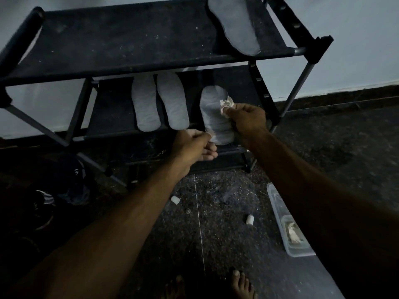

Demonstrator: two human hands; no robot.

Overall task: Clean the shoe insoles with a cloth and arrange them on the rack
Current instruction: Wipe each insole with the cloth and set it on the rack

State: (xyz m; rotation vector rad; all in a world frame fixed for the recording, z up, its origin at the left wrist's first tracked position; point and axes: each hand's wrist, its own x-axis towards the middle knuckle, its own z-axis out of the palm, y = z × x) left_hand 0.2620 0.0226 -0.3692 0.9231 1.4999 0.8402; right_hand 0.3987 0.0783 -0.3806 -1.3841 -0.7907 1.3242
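The left hand (192,145) pinches the near end of a grey insole (216,117) on the rack's (129,61) middle shelf; the right hand (248,119) presses a bunched cloth (225,105) to it, beside two more insoles (159,104)

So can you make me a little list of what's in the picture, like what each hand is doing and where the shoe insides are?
left hand: pinches the near end of the held insole
right hand: grips a crumpled pale cloth against the same insole
held insole: grey, at the right of the middle shelf
other insoles: two side by side on the middle shelf, one on the top shelf, right end
rack: dark, dusty, against a pale wall
floor: clear plastic box at right, two small white caps
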